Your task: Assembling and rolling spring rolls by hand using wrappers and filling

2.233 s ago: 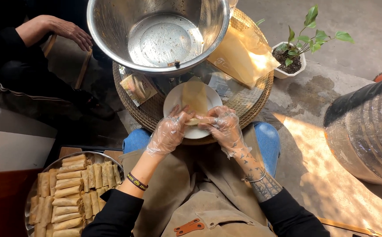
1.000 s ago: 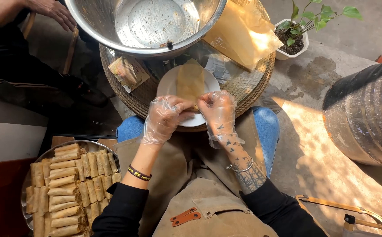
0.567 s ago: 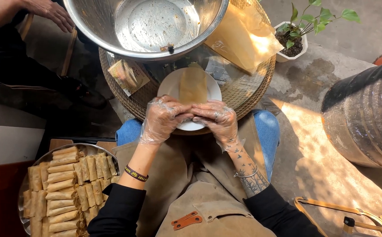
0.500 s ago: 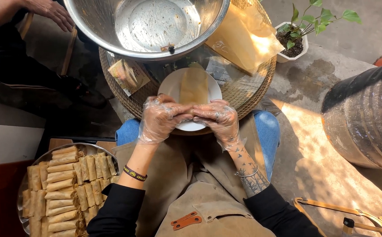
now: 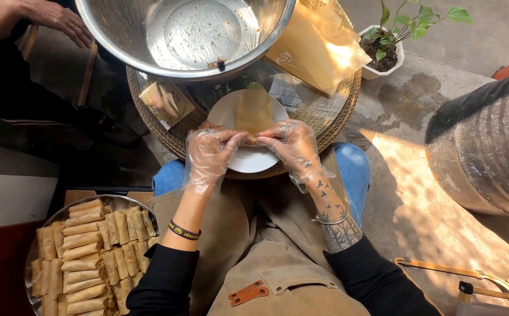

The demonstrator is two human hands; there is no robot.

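- Hands in thin clear plastic gloves meet over a white plate [image 5: 248, 159] at the near edge of a round woven surface [image 5: 160, 131].
- The left hand [image 5: 209, 153] has its fingers curled inward, its grip pinched closed on the near end of a pale yellow wrapper [image 5: 254, 111] that lies flat on the plate.
- The right hand [image 5: 292, 149] mirrors it from the other side, its grip likewise closed on the same near edge of the wrapper; the fingertips of both hands almost touch at the middle.
- The wrapper stretches away from the hands across the plate, its far end reaching the plate's far rim; what it covers under the fingers is hidden.
- A large steel bowl [image 5: 184, 35] stands just beyond the plate, nearly bare inside, with a small dark bit at its near rim.
- A stack of yellowish wrapper sheets [image 5: 316, 50] in clear film lies on the right of the surface, beside the bowl.
- A small flat packet [image 5: 165, 100] rests on the left of the surface, near the plate.
- A round metal tray [image 5: 84, 257] of finished rolls, packed in rows, sits low at the person's left side.
- A potted plant [image 5: 386, 50] stands on the ground past the surface.
- Another person's hand [image 5: 55, 20] rests at the upper left, well apart from the plate.
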